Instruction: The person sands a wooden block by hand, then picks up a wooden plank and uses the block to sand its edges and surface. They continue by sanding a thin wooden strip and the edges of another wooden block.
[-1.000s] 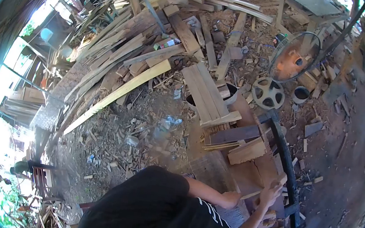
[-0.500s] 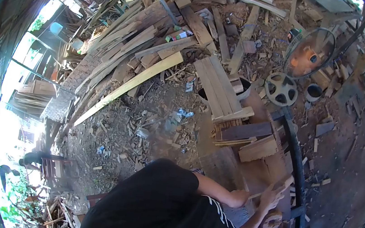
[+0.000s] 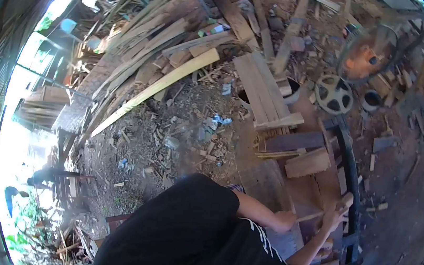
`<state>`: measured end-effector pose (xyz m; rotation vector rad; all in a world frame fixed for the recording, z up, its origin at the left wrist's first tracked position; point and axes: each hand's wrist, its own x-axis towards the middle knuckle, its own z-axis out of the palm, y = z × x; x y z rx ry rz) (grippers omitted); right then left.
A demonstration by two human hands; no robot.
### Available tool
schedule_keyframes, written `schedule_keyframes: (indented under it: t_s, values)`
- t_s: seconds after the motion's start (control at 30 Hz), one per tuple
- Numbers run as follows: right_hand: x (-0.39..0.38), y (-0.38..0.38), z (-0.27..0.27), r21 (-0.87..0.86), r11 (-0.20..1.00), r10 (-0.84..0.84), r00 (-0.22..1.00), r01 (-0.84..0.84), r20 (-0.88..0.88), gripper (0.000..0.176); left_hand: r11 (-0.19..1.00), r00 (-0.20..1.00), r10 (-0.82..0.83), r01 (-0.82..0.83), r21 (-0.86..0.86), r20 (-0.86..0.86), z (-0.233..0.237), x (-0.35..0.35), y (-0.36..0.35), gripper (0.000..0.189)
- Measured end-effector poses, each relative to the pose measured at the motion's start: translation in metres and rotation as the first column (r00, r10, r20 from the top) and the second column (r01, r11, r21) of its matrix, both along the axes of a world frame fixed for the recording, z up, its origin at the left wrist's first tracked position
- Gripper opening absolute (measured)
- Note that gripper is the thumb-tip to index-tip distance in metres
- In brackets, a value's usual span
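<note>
My left hand [image 3: 285,221] is closed around the near end of a narrow light strip of wood [image 3: 310,216], which runs across to my right hand. My right hand [image 3: 334,218] is wrapped round a piece of wood [image 3: 345,200], whose blocky pale end sticks out past the fingers toward the dark frame bar. Whether the strip and this piece are one I cannot tell. Both hands are over a brown wooden work surface [image 3: 312,190]. A flat brown board [image 3: 266,184] lies just beyond my left hand, and a short rough plank [image 3: 308,163] lies farther up.
A dark frame bar [image 3: 348,165] runs along the right side. Joined planks [image 3: 262,88] lie over a bucket at the far end. A fan [image 3: 368,53] and a spoked wheel-like disc [image 3: 333,94] stand beyond. Scraps litter the ground around a long yellowish plank [image 3: 156,93].
My right hand has moved up and to the right with the wood piece, toward the frame bar. My left hand has shifted slightly right in the view. The camera has tilted a little.
</note>
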<state>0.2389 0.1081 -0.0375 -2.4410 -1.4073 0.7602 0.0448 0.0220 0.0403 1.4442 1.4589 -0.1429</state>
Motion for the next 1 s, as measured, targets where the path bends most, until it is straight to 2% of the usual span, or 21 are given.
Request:
schedule_keyframes:
  t_s: [0.03, 0.07, 0.1, 0.13, 0.17, 0.2, 0.23, 0.27, 0.3, 0.37, 0.4, 0.47, 0.53, 0.57, 0.6, 0.67, 0.8, 0.93, 1.0]
  values:
    - [0.028, -0.005, -0.042, 0.050, 0.995, 0.090, 0.994, -0.087, -0.059, 0.058, 0.999, 0.999, -0.034, 0.034, 0.031, 0.010, -0.005, -0.001, -0.006, 0.028]
    - [0.022, -0.027, -0.041, -0.006, 0.978, 0.205, 0.964, -0.207, 0.171, 0.055, 0.999, 0.998, 0.010, -0.012, 0.030, 0.061, -0.016, -0.003, -0.012, 0.028]
    - [0.000, -0.037, -0.021, -0.115, 0.946, 0.322, 0.865, -0.301, 0.385, 0.052, 0.999, 0.991, 0.045, -0.047, 0.014, 0.123, -0.025, 0.000, -0.015, 0.029]
    - [-0.024, -0.034, 0.032, -0.257, 0.880, 0.473, 0.782, -0.399, 0.406, 0.044, 0.985, 0.985, 0.100, -0.078, -0.153, 0.142, -0.020, -0.003, -0.008, 0.030]
    - [-0.037, -0.051, 0.023, -0.240, 0.857, 0.485, 0.561, -0.455, 0.671, 0.045, 0.980, 0.993, 0.053, -0.032, -0.197, 0.103, -0.009, -0.004, 0.000, 0.033]
    - [-0.049, -0.053, 0.035, -0.013, 0.967, 0.244, 0.911, -0.255, 0.332, 0.051, 0.999, 0.997, -0.023, 0.020, 0.050, 0.076, -0.006, -0.008, -0.006, 0.037]
    - [-0.067, -0.039, 0.090, -0.050, 0.996, 0.088, 0.978, -0.079, 0.187, 0.058, 0.997, 0.997, -0.065, 0.063, 0.049, 0.036, 0.000, -0.006, -0.002, 0.039]
    - [-0.059, -0.029, 0.085, -0.064, 0.997, -0.041, 0.990, 0.049, 0.133, 0.058, 0.994, 0.996, -0.093, 0.093, 0.058, -0.016, 0.008, -0.003, 0.002, 0.042]
    - [-0.051, -0.021, 0.076, -0.077, 0.984, -0.157, 0.985, 0.163, 0.071, 0.061, 0.993, 0.994, -0.112, 0.112, 0.045, 0.005, 0.012, -0.001, 0.003, 0.042]
    - [-0.022, -0.005, 0.043, -0.076, 0.982, -0.169, 0.985, 0.172, 0.037, 0.062, 0.987, 0.988, -0.142, 0.145, 0.067, -0.059, 0.016, -0.001, 0.008, 0.034]
    - [-0.018, -0.001, 0.051, -0.070, 0.983, -0.169, 0.985, 0.168, -0.010, 0.063, 0.986, 0.988, -0.146, 0.150, 0.072, -0.054, 0.022, -0.004, 0.004, 0.034]
    - [-0.028, -0.015, 0.051, -0.015, 0.983, -0.185, 0.983, 0.185, 0.005, 0.064, 0.983, 0.988, -0.149, 0.153, 0.097, -0.049, 0.018, -0.004, 0.003, 0.035]
    - [-0.054, -0.035, 0.079, -0.094, 0.987, -0.126, 0.990, 0.132, 0.071, 0.064, 0.985, 0.988, -0.149, 0.152, 0.081, -0.043, 0.018, -0.003, 0.007, 0.035]
    - [-0.065, -0.042, 0.087, -0.059, 0.990, -0.125, 0.988, 0.130, 0.089, 0.064, 0.986, 0.987, -0.152, 0.154, 0.056, -0.046, 0.018, -0.003, 0.006, 0.036]
    - [-0.062, -0.042, 0.082, -0.072, 0.988, -0.129, 0.988, 0.136, 0.088, 0.064, 0.986, 0.986, -0.158, 0.160, 0.043, -0.046, 0.019, -0.002, 0.008, 0.036]
    - [-0.050, -0.034, 0.069, 0.014, 0.989, -0.147, 0.985, 0.147, 0.086, 0.062, 0.987, 0.984, -0.159, 0.158, -0.016, -0.077, 0.023, -0.001, 0.009, 0.040]
    - [-0.018, -0.011, 0.046, -0.026, 0.987, -0.156, 0.987, 0.156, 0.035, 0.060, 0.986, 0.983, -0.165, 0.167, 0.022, -0.079, 0.019, -0.002, 0.006, 0.045]
    - [-0.067, -0.042, 0.094, -0.061, 0.991, -0.114, 0.992, 0.118, 0.061, 0.062, 0.987, 0.985, -0.162, 0.163, 0.005, -0.064, 0.019, 0.000, 0.011, 0.046]
    - [-0.066, -0.040, 0.087, -0.058, 0.990, -0.126, 0.990, 0.130, 0.062, 0.064, 0.987, 0.984, -0.159, 0.157, -0.032, -0.077, 0.020, -0.002, 0.009, 0.046]
